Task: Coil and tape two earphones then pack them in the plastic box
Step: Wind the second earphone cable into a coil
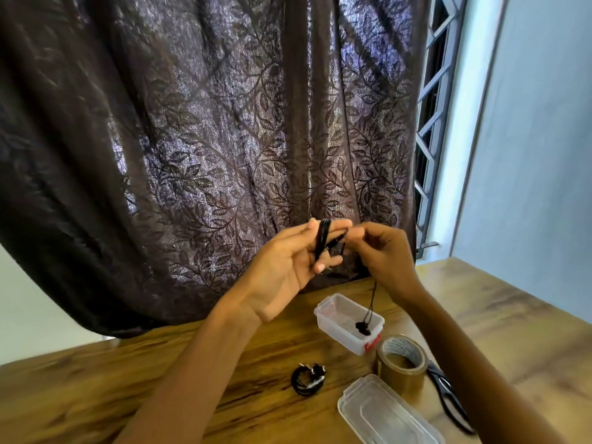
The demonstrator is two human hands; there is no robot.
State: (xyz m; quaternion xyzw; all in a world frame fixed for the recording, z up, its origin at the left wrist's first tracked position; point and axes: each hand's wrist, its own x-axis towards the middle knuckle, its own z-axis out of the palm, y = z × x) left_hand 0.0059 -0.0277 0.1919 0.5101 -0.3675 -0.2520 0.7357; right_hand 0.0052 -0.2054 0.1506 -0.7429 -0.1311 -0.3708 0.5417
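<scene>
item 1, plastic box (333, 328): clear, lid off, standing on the wooden table (96, 398) beyond the tape, a red tag on its near end; contents: i cannot tell whether anything lies inside, since the dangling buds show in front of its opening. item 2, box lid (387, 411): clear, lying flat at the near edge, apart from the box. item 3, loose earphone (322, 238): black, raised above the table, its cable wound in loops round the fingers of my left hand (288, 261), palm turned up, which holds the loops; my right hand (381, 254) pinches the cable just beside the loops, and the free end hangs down from it, the buds over the box. item 4, coiled earphone (308, 379): black, a small bundle lying on the table to the left of the lid. item 5, brown tape roll (400, 363): upright between box and lid. item 6, scissors (448, 398): black handles, just right of the roll. backdrop: dark leaf-patterned curtain (192, 123).
</scene>
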